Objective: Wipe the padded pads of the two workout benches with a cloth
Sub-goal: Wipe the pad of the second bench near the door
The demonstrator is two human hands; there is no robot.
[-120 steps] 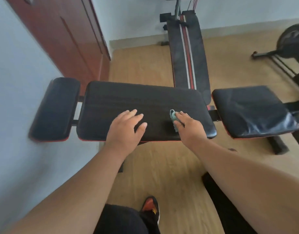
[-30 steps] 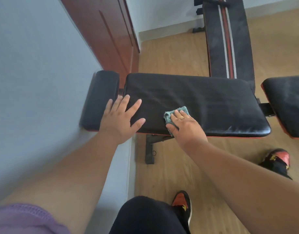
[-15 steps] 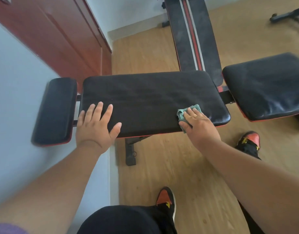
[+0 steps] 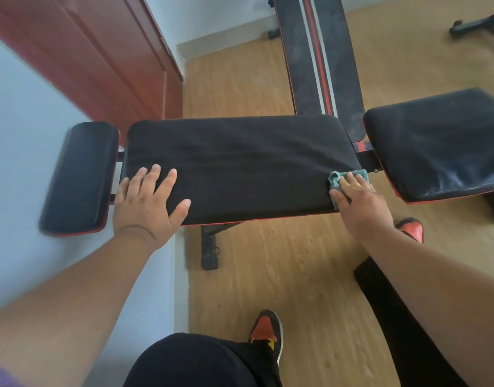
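The near bench lies crosswise in front of me: a long black back pad, a small head pad at its left against the wall, and a seat pad at its right. My right hand presses a teal cloth flat with straight fingers on the back pad's right front corner. My left hand rests flat, fingers spread, on the pad's left front part. A second bench, black with a red and white stripe, runs away behind the first.
A pale wall and a red-brown cabinet close off the left. The bench's black foot stands on the wood floor. My orange shoes are near it. A black machine base sits far right.
My right hand has slid the cloth rightward along the back pad's front, from its left-middle to the right corner. My left hand stays flat near the pad's left end.
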